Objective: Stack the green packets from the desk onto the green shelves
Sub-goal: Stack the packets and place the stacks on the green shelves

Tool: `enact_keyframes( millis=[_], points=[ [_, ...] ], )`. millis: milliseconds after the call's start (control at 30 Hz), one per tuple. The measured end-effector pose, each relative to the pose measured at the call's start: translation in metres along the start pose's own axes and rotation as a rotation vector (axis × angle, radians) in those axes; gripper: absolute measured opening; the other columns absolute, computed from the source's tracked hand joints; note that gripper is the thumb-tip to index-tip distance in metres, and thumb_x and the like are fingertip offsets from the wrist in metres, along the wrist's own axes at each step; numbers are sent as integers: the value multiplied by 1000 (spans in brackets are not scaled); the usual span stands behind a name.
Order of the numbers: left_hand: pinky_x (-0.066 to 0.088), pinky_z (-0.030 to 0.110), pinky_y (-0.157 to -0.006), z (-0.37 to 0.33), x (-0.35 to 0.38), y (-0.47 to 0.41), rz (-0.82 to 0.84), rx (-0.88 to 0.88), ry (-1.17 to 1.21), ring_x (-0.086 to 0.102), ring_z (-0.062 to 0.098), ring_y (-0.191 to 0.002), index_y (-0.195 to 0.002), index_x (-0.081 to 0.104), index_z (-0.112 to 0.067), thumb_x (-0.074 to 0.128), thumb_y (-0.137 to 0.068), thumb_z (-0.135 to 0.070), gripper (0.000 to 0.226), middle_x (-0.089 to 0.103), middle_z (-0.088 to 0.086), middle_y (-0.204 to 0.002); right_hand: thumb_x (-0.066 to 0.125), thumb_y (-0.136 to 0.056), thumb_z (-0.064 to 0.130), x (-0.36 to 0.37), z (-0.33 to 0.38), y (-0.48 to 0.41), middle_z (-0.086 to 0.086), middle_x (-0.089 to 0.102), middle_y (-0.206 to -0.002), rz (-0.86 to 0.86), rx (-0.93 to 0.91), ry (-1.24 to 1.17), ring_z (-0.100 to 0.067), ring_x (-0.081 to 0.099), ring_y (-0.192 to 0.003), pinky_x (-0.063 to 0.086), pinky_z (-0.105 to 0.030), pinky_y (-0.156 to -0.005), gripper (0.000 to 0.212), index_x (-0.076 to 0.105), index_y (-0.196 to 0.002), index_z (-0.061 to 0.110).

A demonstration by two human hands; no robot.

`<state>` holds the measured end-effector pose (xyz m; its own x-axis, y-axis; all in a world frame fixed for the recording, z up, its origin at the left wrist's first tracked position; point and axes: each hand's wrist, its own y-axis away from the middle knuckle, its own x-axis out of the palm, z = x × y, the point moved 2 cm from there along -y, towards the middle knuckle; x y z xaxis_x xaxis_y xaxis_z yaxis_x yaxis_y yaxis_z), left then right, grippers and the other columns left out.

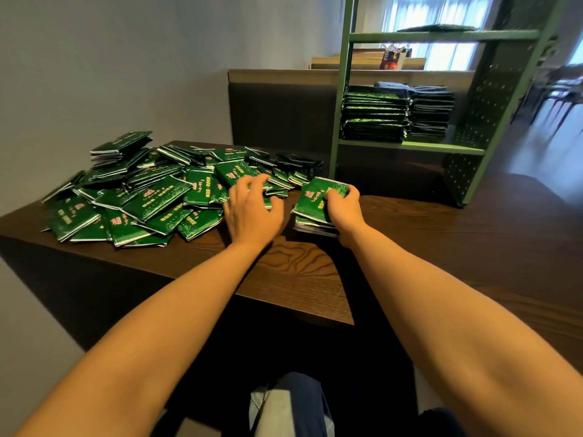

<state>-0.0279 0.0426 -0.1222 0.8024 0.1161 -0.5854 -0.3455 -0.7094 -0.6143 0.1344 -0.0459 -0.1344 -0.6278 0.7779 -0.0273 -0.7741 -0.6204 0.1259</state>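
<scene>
Our right hand [342,209] grips a squared stack of glossy green foil packets [312,200] on the dark wooden desk [299,266] — a batch, we judge, for the green metal shelves [410,147] — while our left hand [252,212], fingers spread, touches the loose heap [142,197].

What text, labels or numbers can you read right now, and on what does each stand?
Loose packets on the desk: pink and yellow print, too blurred to read.
Held stack, top packet: same print, unreadable.
Stacked packets on the green shelves: mostly edges showing, no readable text.
Colourful bag in the background: print too small to read.
Nothing here is legible.
</scene>
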Motion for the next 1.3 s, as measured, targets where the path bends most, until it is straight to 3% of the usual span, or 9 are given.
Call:
enact_keyframes(
  millis=[167, 433, 633, 867, 967, 1067, 1133, 1200, 1300],
  points=[
    [26, 52, -108, 35, 9, -9, 151, -266, -236, 23, 36, -141, -152, 28, -38, 53, -92, -35, 65, 28, 16, -156, 51, -104, 28, 3, -5, -7, -9, 59, -127, 34, -29, 69, -32, 65, -114, 52, -52, -105, 59, 23, -155, 19],
    [15, 50, -116, 33, 2, -6, -2, -252, -76, 20, 23, -149, -142, 51, -17, 49, -99, -36, 46, 35, 5, -157, 52, -104, 28, 6, -7, -1, -3, 59, -118, 46, -66, 68, -30, 67, -113, 54, -51, -104, 57, 26, -153, 19],
    [31, 26, -108, 17, -5, -8, -110, -102, 233, 45, 27, -135, -131, 60, 0, 55, -99, -15, 35, 52, 16, -142, 53, -103, 22, 6, -4, 3, -5, 61, -122, 67, -91, 56, -29, 67, -112, 54, -52, -103, 57, 26, -153, 20],
    [58, 36, -85, -17, -6, -20, -92, -393, 668, 69, 21, -96, -107, 75, -14, 64, -89, -8, 22, 72, 3, -108, 55, -105, 10, 0, 1, 10, -10, 56, -136, 119, -129, -41, -18, 66, -102, 56, -37, -90, 62, 23, -158, 16],
    [57, 37, -84, -24, 0, -8, 43, -308, 579, 67, 14, -85, -98, 72, -16, 67, -86, -6, 17, 68, -4, -100, 51, -108, 19, -2, 2, 12, -7, 56, -137, 121, -155, -56, -16, 67, -103, 60, -30, -82, 55, 27, -158, 19],
    [49, 24, -82, -28, 4, 7, 169, -167, 442, 60, 9, -91, -111, 69, -11, 68, -86, -7, 26, 66, -5, -99, 43, -111, 36, -5, 5, 15, -6, 57, -139, 87, -177, -39, -16, 64, -111, 55, -33, -92, 51, 31, -158, 21],
    [44, 20, -81, -29, 6, 13, 226, -153, 407, 58, 8, -92, -118, 68, -10, 69, -87, -12, 32, 66, -3, -100, 42, -110, 43, -6, 6, 16, -2, 61, -131, 88, -167, -65, -9, 64, -103, 54, -24, -80, 51, 34, -155, 20],
    [44, 22, -79, -30, 7, 17, 241, -144, 411, 58, 8, -88, -116, 69, -13, 71, -86, -16, 31, 66, -3, -97, 50, -108, 41, -7, 5, 17, 1, 63, -121, 107, -144, -97, -7, 67, -95, 53, -18, -69, 53, 34, -154, 20],
    [45, 23, -69, -30, 5, 17, 261, -98, 446, 54, 6, -72, -102, 67, -19, 75, -82, -18, 21, 61, -7, -83, 64, -102, 24, -8, 1, 14, -8, 63, -131, 132, -129, -99, -17, 70, -102, 57, -25, -77, 61, 34, -154, 19]
  ],
)
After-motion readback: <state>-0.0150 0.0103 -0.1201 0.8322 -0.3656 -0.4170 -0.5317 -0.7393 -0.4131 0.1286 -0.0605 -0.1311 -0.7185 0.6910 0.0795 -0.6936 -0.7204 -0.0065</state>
